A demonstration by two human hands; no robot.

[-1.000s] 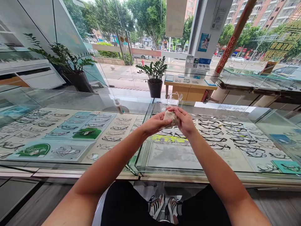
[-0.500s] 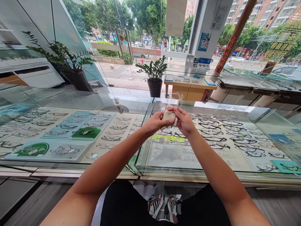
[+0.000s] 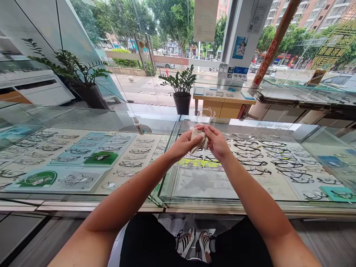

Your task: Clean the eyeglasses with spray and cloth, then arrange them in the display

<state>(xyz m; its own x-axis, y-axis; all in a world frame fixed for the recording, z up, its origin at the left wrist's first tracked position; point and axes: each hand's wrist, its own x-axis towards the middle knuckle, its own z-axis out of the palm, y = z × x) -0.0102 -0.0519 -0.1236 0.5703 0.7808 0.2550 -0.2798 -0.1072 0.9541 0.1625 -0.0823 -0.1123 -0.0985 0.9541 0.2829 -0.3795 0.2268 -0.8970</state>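
I hold a pair of clear-framed glasses (image 3: 204, 115) over a glass display counter (image 3: 194, 187). My left hand (image 3: 185, 144) pinches a small beige cloth (image 3: 198, 139) against the glasses, fingers closed. My right hand (image 3: 215, 142) grips the glasses from the other side, fingers closed too. One lens sticks up above both hands. Under the glass lie several rows of spectacle frames (image 3: 258, 157).
A small spray bottle (image 3: 138, 125) lies on the counter left of my hands. Potted plants stand behind, one at the left (image 3: 80, 79) and one at the centre (image 3: 182, 89). A wooden table (image 3: 225, 100) and further glass counters (image 3: 306, 92) are beyond. My shoes (image 3: 194, 243) show below.
My hands and the glasses have risen slightly, and the cloth has shifted a little on the lens. The view has tilted slightly.
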